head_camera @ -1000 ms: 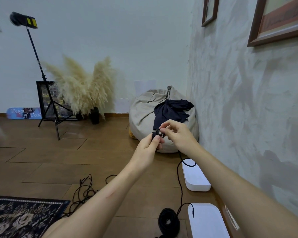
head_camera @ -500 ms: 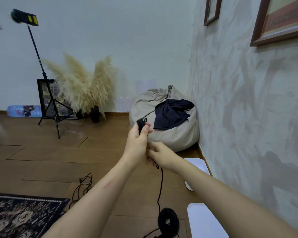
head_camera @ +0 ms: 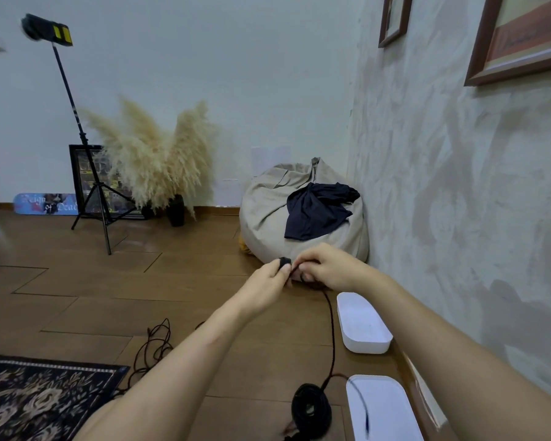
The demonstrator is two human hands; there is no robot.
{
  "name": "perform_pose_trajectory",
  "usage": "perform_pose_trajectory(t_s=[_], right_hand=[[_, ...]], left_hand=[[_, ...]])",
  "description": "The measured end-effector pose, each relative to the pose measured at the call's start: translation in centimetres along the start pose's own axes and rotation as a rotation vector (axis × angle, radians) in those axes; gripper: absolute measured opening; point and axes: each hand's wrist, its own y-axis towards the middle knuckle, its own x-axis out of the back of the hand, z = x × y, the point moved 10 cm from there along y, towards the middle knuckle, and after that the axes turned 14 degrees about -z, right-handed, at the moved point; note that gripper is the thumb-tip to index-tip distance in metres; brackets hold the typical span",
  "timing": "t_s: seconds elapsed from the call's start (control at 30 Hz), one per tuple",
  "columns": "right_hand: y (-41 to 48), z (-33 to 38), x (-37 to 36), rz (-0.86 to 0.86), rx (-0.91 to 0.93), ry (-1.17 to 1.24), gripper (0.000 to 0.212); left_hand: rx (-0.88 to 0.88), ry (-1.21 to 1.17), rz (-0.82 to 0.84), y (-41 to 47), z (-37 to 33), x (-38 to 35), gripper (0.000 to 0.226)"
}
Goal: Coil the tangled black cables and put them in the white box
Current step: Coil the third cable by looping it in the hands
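Hands meet mid-scene: left hand [head_camera: 268,281] grips small black coil [head_camera: 283,263], right hand [head_camera: 328,268] pinches cable [head_camera: 331,329] beside it. Slack runs near-ward down to coiled bundle [head_camera: 310,409]. White box [head_camera: 366,345] sits just right, nearer right hand.

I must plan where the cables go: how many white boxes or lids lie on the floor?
2. One white box lies along the right wall, below the right hand. A second white piece, perhaps a lid, lies nearer, cut off by the bottom edge.
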Motion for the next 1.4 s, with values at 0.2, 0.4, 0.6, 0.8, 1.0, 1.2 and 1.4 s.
perform_pose_trajectory(t_s=[0.2,0.4,0.6,0.8,1.0,1.2,1.4], right_hand=[[1.1,1.0,1.0,-0.136,0.059,0.071,0.02],[1.5,-0.2,2.6,-0.208,-0.02,0.166,0.013],[1.2,0.1,4.7,-0.339,0.047,0.224,0.013],[0.9,0.2,4.5,-0.384,0.057,0.215,0.011],[0.9,-0.1,4.6,-0.344,0.029,0.27,0.01],[0.3,-0.4,5.1,-0.364,-0.031,0.381,0.009],[0.0,-0.4,5.6,-0.439,-0.068,0.54,0.006]], left_hand=[[-0.074,0.046,0.048,-1.4,-0.6,-1.1,0.023],[-0.022,-0.154,-0.118,-1.0,-1.2,1.9,0.02],[-0.076,-0.307,-0.011,-2.2,-3.9,0.6,0.028],[-0.044,-0.111,-0.099,-1.9,-2.4,0.7,0.038],[-0.019,-0.258,-0.139,-2.0,-3.1,0.6,0.036],[-0.043,-0.354,-0.142,-1.9,-3.8,1.7,0.041],[-0.105,-0.339,-0.11,-2.6,-5.3,1.6,0.038]])
